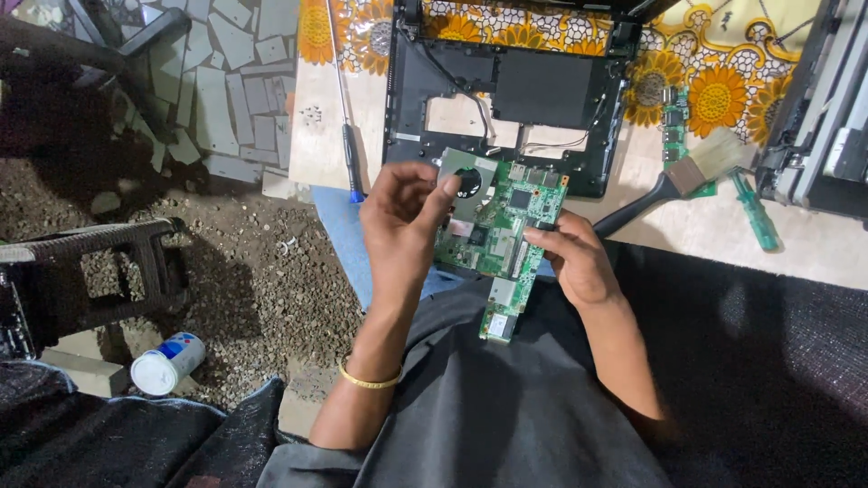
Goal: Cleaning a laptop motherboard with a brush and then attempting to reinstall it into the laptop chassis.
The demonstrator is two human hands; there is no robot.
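A green laptop motherboard [506, 226] with a round fan opening is held over my lap, tilted. My left hand [402, 226] grips its upper left corner near the fan, thumb on top. My right hand [579, 262] holds the board's right edge, fingers along the side. A gold bangle sits on my left wrist. Behind the board lies the black, opened laptop base [506, 90] with loose wires, on a wooden table [687, 230].
A blue-handled screwdriver [348, 136] lies left of the base. A paint brush [674, 181], a green screwdriver [755, 217] and a small green board [674, 126] lie to the right. Another device [818, 117] stands far right. A can [167, 361] and black stool [99, 262] rest on gravel.
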